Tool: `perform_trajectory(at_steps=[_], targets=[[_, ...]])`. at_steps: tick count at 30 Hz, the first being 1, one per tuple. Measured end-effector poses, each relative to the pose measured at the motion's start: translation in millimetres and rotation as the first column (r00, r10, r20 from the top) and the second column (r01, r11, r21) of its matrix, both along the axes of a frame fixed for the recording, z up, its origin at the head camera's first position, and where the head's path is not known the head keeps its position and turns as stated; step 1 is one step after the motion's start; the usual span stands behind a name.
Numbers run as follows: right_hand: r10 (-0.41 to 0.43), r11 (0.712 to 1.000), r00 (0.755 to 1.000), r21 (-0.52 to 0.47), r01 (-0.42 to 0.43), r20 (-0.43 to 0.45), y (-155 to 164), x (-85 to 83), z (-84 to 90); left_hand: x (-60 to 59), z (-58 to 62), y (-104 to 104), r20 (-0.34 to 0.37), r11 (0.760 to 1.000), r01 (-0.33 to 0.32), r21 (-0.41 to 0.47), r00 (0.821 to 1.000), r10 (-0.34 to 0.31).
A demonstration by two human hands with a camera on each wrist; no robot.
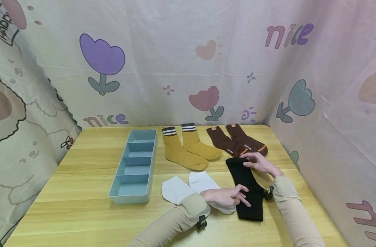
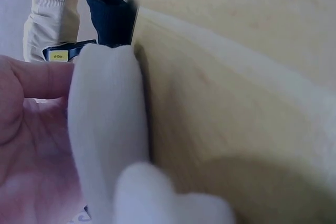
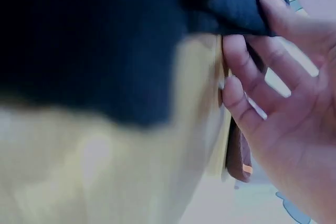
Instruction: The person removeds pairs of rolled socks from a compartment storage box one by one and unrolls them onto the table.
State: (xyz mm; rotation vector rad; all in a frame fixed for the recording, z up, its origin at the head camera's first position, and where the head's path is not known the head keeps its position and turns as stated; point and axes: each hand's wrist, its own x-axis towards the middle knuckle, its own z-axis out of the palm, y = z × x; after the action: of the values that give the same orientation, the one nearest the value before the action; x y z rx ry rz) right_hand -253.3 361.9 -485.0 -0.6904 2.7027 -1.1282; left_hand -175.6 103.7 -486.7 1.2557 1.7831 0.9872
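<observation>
A black sock (image 1: 252, 202) lies lengthwise on the right of the table. At its far end, my right hand (image 1: 259, 162) pinches the fabric; in the right wrist view the thumb (image 3: 275, 11) lies on the black cloth, with fingertips at its edge. My left hand (image 1: 226, 197) reaches over a white sock (image 1: 203, 181), its loosely spread fingers over the middle of the black sock and nothing gripped. The other white sock (image 1: 175, 189) lies to the left, partly covered by the left sleeve. White fabric (image 2: 107, 124) stands close before the left palm in the left wrist view.
A blue-grey tray (image 1: 148, 192) with several compartments stands left of the socks. Yellow socks (image 1: 183, 154) with striped cuffs lie behind the white ones. Brown socks (image 1: 241, 137) lie at the back right, close to the right hand. Printed curtains (image 1: 163, 44) hang around the table.
</observation>
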Motion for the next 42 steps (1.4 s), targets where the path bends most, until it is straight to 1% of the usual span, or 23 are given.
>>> perform_trajectory(at_steps=[3,7,11,14,16,19,23,25,29,31,33,37,39,42], targets=[[0.027,0.999,0.999,0.019,-0.028,0.022,0,0.6,3.4,0.5,0.5,0,0.004,1.000,0.006,-0.001,1.000,-0.006],[0.047,0.998,0.999,0.032,-0.047,-0.002,-2,-1.0,4.7,0.9,0.9,0,0.009,1.000,0.010,0.001,1.000,-0.010],[0.018,1.000,0.998,0.019,-0.017,-0.055,-4,-2.6,3.4,1.1,1.6,-1,0.013,1.000,0.009,-0.001,1.000,-0.009],[-0.018,1.000,0.999,0.014,0.018,-0.047,-5,-2.9,4.0,1.3,2.3,-1,0.020,1.000,0.007,-0.003,1.000,-0.007],[-0.041,0.999,0.999,0.011,0.041,-0.025,-5,-3.1,4.3,1.3,2.6,-2,0.024,1.000,0.006,-0.005,1.000,-0.006],[-0.046,0.999,0.999,0.012,0.046,-0.025,-5,-3.8,3.5,0.8,2.5,-2,0.026,1.000,0.006,-0.005,1.000,-0.006],[-0.012,1.000,0.999,-0.005,0.012,-0.052,-5,-6.3,0.3,0.5,1.9,-1,0.026,1.000,0.006,-0.004,1.000,-0.006],[-0.017,1.000,0.999,-0.013,0.017,-0.050,-5,-7.4,-1.4,0.4,1.4,-1,0.023,1.000,0.006,-0.004,1.000,-0.006],[-0.057,0.998,0.997,-0.008,0.057,-0.055,-8,-8.3,-2.3,0.0,0.9,-1,0.021,1.000,0.004,-0.003,1.000,-0.004],[-0.073,0.997,0.996,-0.017,0.072,-0.051,-9,-8.5,-1.8,0.5,0.7,-2,0.031,1.000,0.000,-0.004,1.000,0.000],[-0.087,0.996,0.995,-0.032,0.086,-0.042,-11,-8.9,-1.1,1.2,1.0,-2,0.023,1.000,-0.005,-0.012,1.000,0.006],[-0.140,0.987,0.990,-0.079,0.140,0.009,-13,-9.6,0.4,3.1,2.1,-1,-0.015,0.999,-0.020,-0.027,1.000,0.020],[-0.179,0.979,0.983,-0.096,0.182,0.039,-14,-9.0,1.5,4.1,3.0,-1,-0.032,0.999,-0.027,-0.030,0.999,0.026],[-0.240,0.958,0.966,-0.135,0.252,0.098,-15,-7.5,3.4,5.4,4.1,0,-0.043,0.999,-0.033,-0.031,0.999,0.031]])
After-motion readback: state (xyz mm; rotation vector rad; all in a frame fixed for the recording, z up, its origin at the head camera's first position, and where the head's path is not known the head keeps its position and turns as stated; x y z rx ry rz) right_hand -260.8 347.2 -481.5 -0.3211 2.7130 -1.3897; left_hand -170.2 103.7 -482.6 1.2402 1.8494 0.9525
